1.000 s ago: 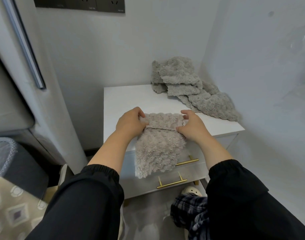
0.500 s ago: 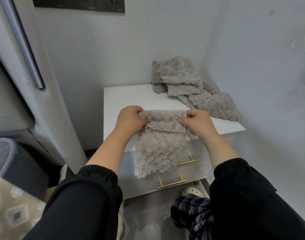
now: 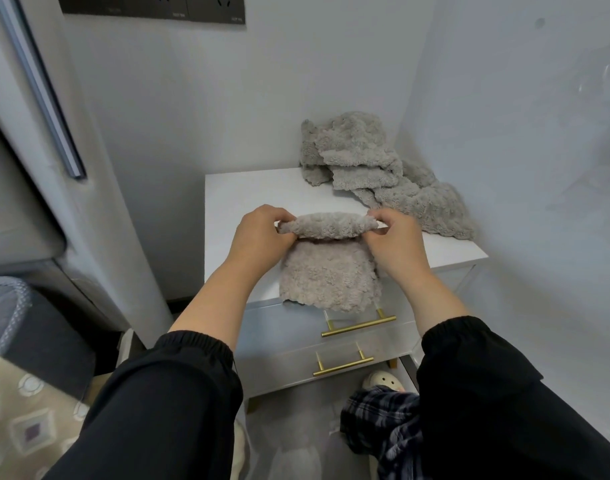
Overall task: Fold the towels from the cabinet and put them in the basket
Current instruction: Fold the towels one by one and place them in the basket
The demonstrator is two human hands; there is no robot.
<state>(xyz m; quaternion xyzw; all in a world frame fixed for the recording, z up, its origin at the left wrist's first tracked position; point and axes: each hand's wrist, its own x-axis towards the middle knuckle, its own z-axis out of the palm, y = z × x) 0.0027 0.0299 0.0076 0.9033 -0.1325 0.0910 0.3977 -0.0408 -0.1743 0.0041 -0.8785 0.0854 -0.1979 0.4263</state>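
Fluffy grey towel (image 3: 331,275): folded top edge runs L–R; left hand (image 3: 262,244) & right hand (image 3: 397,247) equidistant, fingers (image 3: 275,214) pinching each end.

Socket panel (image 3: 151,6): black, high on wall.
Handle (image 3: 42,88): long grey bar, left.
Slipper (image 3: 383,381): pale, on floor.
Patterned fabric (image 3: 22,427): beige, bottom-left.

Both forearms extended forward, left hand (image 3: 262,240) and right hand (image 3: 397,247) level, fingers (image 3: 277,216) pinching the towel (image 3: 331,275) ends
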